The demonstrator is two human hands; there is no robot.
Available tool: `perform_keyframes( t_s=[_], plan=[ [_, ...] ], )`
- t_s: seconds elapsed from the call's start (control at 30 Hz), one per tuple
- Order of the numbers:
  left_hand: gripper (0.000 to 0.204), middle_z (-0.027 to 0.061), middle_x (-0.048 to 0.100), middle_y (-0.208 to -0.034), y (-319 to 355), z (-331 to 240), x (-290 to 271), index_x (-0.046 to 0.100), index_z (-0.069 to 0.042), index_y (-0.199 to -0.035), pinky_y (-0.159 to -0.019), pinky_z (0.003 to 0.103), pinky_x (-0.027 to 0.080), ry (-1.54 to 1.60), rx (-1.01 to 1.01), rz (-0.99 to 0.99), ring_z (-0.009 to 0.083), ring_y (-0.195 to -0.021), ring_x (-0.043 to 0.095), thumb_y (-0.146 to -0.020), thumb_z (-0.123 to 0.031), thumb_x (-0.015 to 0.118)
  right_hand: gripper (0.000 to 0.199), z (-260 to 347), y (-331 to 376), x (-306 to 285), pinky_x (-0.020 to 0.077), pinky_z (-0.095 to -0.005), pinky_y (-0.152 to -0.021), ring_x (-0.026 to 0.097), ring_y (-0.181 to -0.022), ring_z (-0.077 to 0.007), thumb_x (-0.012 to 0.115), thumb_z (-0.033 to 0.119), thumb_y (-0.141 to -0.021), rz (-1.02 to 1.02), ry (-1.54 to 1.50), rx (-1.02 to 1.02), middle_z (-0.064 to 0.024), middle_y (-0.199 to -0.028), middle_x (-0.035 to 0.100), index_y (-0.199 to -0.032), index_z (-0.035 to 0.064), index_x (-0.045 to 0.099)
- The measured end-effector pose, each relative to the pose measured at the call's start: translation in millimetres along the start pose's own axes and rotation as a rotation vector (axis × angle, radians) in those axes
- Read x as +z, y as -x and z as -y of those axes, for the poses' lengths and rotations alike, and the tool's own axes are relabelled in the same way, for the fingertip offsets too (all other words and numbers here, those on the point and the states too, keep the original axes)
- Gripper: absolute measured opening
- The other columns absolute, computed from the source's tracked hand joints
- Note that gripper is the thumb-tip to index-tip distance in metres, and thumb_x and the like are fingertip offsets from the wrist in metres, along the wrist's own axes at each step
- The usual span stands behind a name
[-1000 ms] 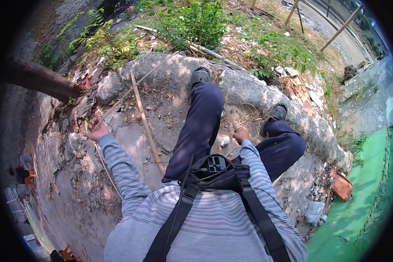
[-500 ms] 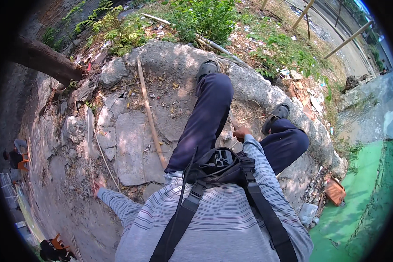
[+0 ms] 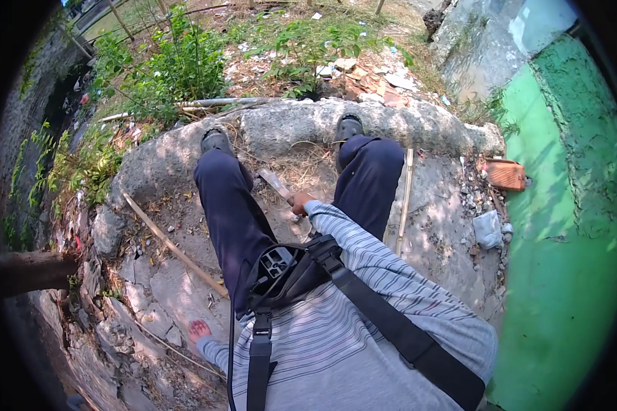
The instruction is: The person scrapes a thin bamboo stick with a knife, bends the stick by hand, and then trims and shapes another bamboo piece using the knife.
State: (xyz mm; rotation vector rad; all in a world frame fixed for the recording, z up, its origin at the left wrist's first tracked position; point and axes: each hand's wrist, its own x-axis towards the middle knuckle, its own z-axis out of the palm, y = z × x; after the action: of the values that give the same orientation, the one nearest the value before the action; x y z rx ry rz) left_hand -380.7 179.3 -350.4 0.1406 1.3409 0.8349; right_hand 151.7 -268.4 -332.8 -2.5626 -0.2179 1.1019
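Note:
My right hand is closed round the handle of a large knife, held low between my legs. Its broad blade points forward and left, over dry straw-like shavings. My left hand is out to my left, low over the cracked concrete, its fingers apart and nothing visible in them. A thin pale strip lies on the ground just left of that hand. Ahead of it, a bamboo pole slants toward my left leg. Another light bamboo length lies beside my right knee.
My shoes rest against a curved, rough concrete kerb. Beyond it are green shrubs and scattered rubble. A tree trunk stands at left. To the right are an orange-brown container, a clear plastic piece and a green-painted surface.
My view and body have turned right. My left hand has left the thin strip and come nearer my body. The knife blade now shows more fully in my right hand.

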Motion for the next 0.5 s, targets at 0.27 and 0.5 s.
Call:
perform_keyframes(
  t_s=[0.27, 0.5],
  plan=[
    [0.041, 0.0070, 0.067, -0.110, 89, 75, 285, 0.060, -0.008, -0.123, -0.076, 0.031, 0.057, -1.045, 0.217, 0.784, 0.0180, -0.093, 0.067, -0.100, -0.042, 0.063, 0.044, -12, -2, 4, 0.0561, -0.0440, -0.090, 0.070, -0.110, -0.0369, 0.072, 0.015, -0.071, 0.134, 0.040, 0.038, -0.0215, -0.118, 0.072, -0.112, 0.0011, 0.074],
    [0.029, 0.0060, 0.068, -0.113, 227, 88, 446, 0.060, -0.006, -0.126, -0.080, 0.028, 0.055, -1.136, 0.603, 1.298, 0.0153, -0.096, 0.067, -0.106, -0.027, 0.058, 0.050, -22, -32, 18, 0.0601, -0.0462, -0.077, 0.075, -0.095, -0.0314, 0.081, 0.013, -0.057, 0.238, 0.032, -0.083, -0.0129, -0.105, 0.076, -0.107, 0.0125, 0.077]
  ],
)
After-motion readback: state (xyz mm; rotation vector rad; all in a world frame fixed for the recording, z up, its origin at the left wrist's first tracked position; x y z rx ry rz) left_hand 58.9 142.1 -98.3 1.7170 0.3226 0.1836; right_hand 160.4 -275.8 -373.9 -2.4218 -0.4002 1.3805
